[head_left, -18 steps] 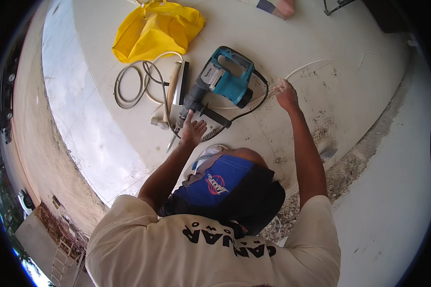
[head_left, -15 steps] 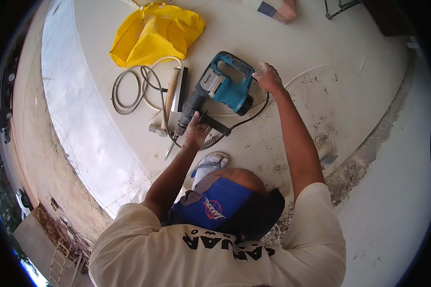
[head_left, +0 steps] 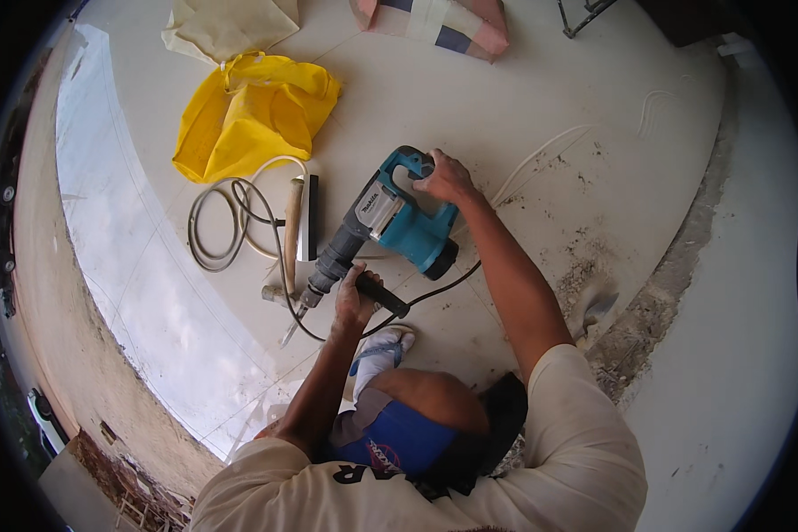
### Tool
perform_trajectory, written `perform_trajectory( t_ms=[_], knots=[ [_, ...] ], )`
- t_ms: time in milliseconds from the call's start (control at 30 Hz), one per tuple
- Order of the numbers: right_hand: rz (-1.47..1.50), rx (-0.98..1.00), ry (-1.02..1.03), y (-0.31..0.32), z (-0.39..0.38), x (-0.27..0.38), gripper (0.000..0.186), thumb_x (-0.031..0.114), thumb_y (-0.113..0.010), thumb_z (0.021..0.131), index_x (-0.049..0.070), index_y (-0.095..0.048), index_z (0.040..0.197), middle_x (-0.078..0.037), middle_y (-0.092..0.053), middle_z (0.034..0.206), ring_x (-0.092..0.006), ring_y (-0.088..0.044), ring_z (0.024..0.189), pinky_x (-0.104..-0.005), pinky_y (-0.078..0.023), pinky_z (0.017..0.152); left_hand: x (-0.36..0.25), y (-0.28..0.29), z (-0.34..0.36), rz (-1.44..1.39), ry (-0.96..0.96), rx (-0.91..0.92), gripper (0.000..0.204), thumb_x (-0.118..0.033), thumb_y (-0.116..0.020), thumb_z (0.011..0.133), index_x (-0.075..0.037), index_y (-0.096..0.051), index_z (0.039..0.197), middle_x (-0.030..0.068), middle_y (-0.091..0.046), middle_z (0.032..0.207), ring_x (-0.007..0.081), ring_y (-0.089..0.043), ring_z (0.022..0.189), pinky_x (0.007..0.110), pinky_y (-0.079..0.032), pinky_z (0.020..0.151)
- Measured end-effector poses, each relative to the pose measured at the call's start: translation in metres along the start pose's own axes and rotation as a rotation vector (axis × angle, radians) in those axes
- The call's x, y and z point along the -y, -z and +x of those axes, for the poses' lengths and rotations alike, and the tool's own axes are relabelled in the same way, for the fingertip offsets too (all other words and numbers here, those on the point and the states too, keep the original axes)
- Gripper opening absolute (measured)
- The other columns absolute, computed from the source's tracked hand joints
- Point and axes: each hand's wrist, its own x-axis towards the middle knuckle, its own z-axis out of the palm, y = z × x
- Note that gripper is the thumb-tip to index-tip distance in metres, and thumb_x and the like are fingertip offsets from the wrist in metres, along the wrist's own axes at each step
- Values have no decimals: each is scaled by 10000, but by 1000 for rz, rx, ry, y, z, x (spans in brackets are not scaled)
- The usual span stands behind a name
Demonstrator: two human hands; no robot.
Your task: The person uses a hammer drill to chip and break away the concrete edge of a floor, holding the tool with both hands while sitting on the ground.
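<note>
A teal and black demolition hammer [head_left: 408, 232] is in both my hands, its chisel bit [head_left: 290, 331] pointing to the near left. My right hand [head_left: 448, 176] wraps round the rear handle. Closed on the black side handle [head_left: 386, 296] near the front barrel is my left hand [head_left: 355, 306]. Beside the tool lie a hammer with a wooden shaft [head_left: 292, 226] and a long power strip [head_left: 309, 222]. A dark cable [head_left: 450, 288] loops from the tool past my left hand. I cannot tell whether the bit touches the floor.
A yellow bag [head_left: 257, 115] and a beige sheet [head_left: 230, 27] lie at the far left, with coiled cable [head_left: 195, 235] nearby. A patterned bundle [head_left: 434, 22] sits at the back. Rubble [head_left: 647, 328] lines a broken floor strip on the right, near a trowel-like blade [head_left: 599, 306].
My right hand has moved from beside the tool onto its rear handle and closed there. My left hand now grips the side handle. The whole view has shifted.
</note>
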Motion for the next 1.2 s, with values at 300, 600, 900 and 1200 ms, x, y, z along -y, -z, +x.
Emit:
perform_trajectory(
  t_ms=[300,600,900,1200],
  knots=[
    [763,-337,76,116,-214,-60,645,346,-940,655,0,-604,1083,-85,-681,974,-172,-646,900,-324,-534,824,-27,-106,-125,628,-368,308,328,-123,-802,834,-33,-589,1066,72,-641,854,204,-643,776,368,-528,787],
    [1259,-505,219,162,-478,-52,394,175,-866,802,27,-670,1110,-23,-685,895,-110,-639,826,-301,-522,762,3,-243,-197,910,-405,936,298,-86,-811,789,-11,-635,1017,86,-683,845,189,-653,748,333,-533,726],
    [929,-702,183,241,-656,33,457,284,-851,826,35,-628,1139,-29,-665,892,-123,-634,833,-311,-517,787,103,-298,-222,792,421,1148,455,-115,-670,872,-29,-590,1312,118,-667,1274,267,-627,1177,451,-466,1060],
    [1310,-856,167,251,-756,34,467,243,-841,807,12,-602,1135,-51,-652,834,-101,-599,657,-280,-501,610,242,-292,-358,1175,831,1293,650,-387,-690,930,-148,-427,1474,120,-563,1386,262,-598,1246,487,-488,1103]
  ],
)
